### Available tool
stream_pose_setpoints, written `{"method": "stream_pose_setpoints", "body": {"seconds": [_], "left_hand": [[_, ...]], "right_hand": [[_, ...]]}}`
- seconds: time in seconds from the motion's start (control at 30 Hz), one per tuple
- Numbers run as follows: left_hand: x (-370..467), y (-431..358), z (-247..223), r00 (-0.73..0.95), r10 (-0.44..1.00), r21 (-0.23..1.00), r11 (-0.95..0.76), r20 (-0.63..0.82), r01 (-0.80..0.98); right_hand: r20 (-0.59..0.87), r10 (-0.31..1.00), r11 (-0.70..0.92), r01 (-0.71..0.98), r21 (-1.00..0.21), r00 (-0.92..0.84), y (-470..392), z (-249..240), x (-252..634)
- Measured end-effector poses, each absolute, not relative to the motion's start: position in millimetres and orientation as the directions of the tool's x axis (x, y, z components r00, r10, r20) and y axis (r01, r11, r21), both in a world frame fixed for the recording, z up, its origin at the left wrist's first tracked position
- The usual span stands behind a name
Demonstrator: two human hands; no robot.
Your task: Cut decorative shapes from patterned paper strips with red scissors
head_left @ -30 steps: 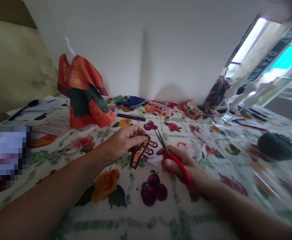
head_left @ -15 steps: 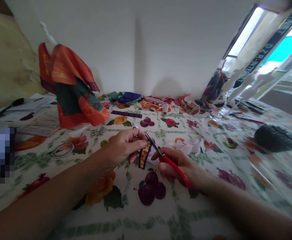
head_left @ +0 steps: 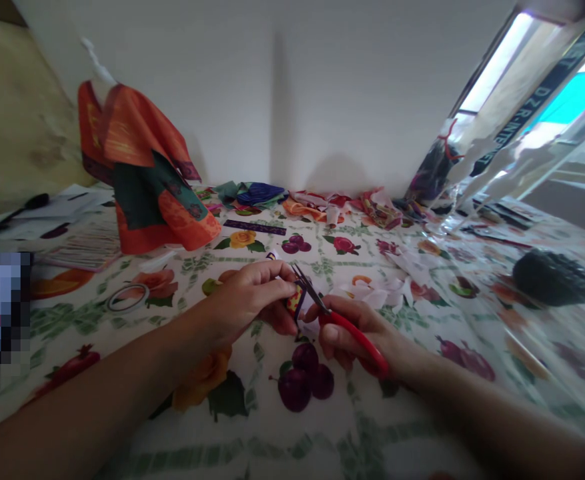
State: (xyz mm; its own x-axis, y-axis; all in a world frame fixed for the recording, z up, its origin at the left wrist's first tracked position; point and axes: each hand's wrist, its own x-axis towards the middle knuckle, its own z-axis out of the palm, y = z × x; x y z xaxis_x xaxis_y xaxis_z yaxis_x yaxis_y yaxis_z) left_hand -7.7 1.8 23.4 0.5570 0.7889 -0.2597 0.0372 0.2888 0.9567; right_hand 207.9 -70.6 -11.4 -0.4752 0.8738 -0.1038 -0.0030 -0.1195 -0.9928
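Note:
Pinched in the fingers of my left hand (head_left: 259, 293) is a small strip of fabric (head_left: 295, 301), yellow and red with a dark purple border. Part of the strip is hidden behind my fingers. My right hand (head_left: 355, 327) grips red-handled scissors (head_left: 357, 340), their blades pointing up and left at the upper edge of the strip, slightly parted. Whether the blades touch the fabric I cannot tell. Some white material (head_left: 312, 328) shows between my two hands, just under the strip.
A figure draped in orange and green cloth (head_left: 142, 173) stands at the back left. Tape (head_left: 128, 297) lies left of my hands. Crumpled fabrics (head_left: 317, 205) line the wall, with a dark strip (head_left: 255, 227) before them. White scraps (head_left: 377, 291), a black bundle (head_left: 555, 277) and clear plastic are on the right.
My left fingers have curled further around the fabric strip, so less of it shows and its lower end has swung right. The scissors' blades have parted slightly.

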Motion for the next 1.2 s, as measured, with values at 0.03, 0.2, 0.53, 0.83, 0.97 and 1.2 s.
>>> {"method": "stream_pose_setpoints", "body": {"seconds": [0.03,0.2,0.53,0.83,0.97,1.2], "left_hand": [[-7.5,1.8,23.9,0.555,0.788,0.954,0.297,-0.265,0.033],[-7.6,2.3,24.9,0.563,0.790,0.963,0.269,-0.240,0.033],[-5.1,-2.2,25.5,0.494,0.830,0.964,0.257,-0.259,0.074],[-3.7,-4.1,25.3,0.483,0.844,0.970,0.239,-0.233,0.050],[-3.1,-5.7,24.3,0.463,0.854,0.967,0.252,-0.237,0.030],[-1.7,-8.8,26.3,0.427,0.867,0.960,0.281,-0.257,0.007]], "right_hand": [[-0.104,0.874,-0.121,-0.005,-0.993,-0.475,-70.6,-11.2,207.7],[-0.118,0.879,-0.123,0.019,-0.992,-0.462,-71.6,-10.1,207.7],[-0.079,0.875,-0.098,-0.014,-0.995,-0.478,-69.9,-15.1,207.2],[-0.069,0.872,-0.097,-0.031,-0.995,-0.484,-70.7,-17.4,206.8],[-0.050,0.872,-0.086,-0.050,-0.995,-0.487,-70.7,-19.1,206.1],[-0.079,0.871,-0.125,-0.063,-0.990,-0.484,-71.2,-19.3,205.4]]}}
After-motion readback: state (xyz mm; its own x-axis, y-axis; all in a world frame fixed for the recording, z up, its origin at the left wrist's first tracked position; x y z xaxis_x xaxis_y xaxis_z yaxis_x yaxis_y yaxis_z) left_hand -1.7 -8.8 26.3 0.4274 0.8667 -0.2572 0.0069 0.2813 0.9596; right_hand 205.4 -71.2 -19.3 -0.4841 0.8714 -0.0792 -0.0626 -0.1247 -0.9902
